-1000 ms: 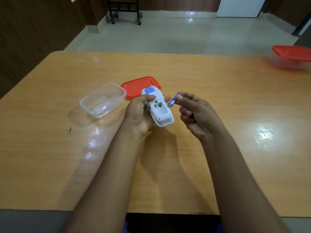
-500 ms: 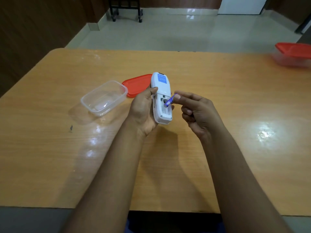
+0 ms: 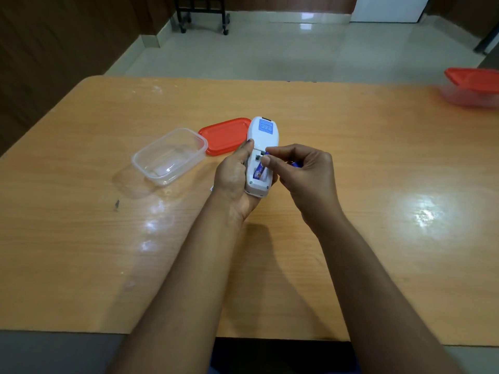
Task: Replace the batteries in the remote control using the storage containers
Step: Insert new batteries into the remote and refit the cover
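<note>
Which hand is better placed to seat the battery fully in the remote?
Right. The right hand already pinches the battery at the open compartment, while the left hand grips the remote to steady it.

Lidded container [image 3: 472,86] cut off by right edge. Battery [image 3: 258,171] partly hidden under right-hand fingers [image 3: 272,160]; second blue item [image 3: 297,164] in right palm mostly hidden. Remote [image 3: 263,136] label print too small to read. Worktop [image 3: 378,238] corners cropped.
</note>
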